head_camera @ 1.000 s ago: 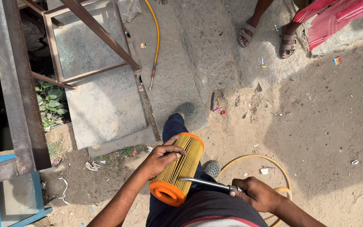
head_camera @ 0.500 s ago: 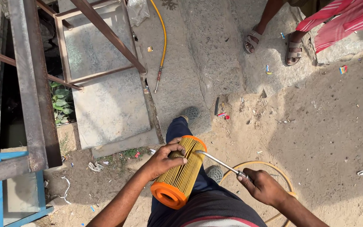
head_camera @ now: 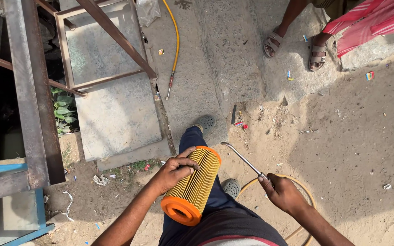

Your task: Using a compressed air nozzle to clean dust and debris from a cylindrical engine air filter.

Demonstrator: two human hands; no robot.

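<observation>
- head view: the left hand (head_camera: 175,172) is wrapped over the side of a round air filter (head_camera: 193,184), fingers spread across its yellow pleats and closed on it.
- the air filter is tilted, its orange end cap low and toward the camera, its far end up near the knee; it is held above the person's dark trousers (head_camera: 215,205), off the ground.
- the right hand (head_camera: 282,193) is clamped on the handle of an air blow gun (head_camera: 245,160), whose thin metal tube slants up and to the left, its bent tip just beside the filter's far end but apart from it.
- the two hands are apart, the filter on the left, the blow gun on the right.
- a yellow hose (head_camera: 304,193) loops on the sandy ground behind the right hand.
- a grey shoe (head_camera: 205,122) shows beyond the filter, another grey shoe (head_camera: 231,187) below the tube.
- a second yellow hose (head_camera: 175,41) lies on the concrete slab (head_camera: 115,114) further off.
- a rusty steel frame (head_camera: 35,100) stands at the left, with a blue frame (head_camera: 5,200) under it.
- another person's sandalled feet (head_camera: 292,48) stand at the top, beside a red striped cloth (head_camera: 370,23).
</observation>
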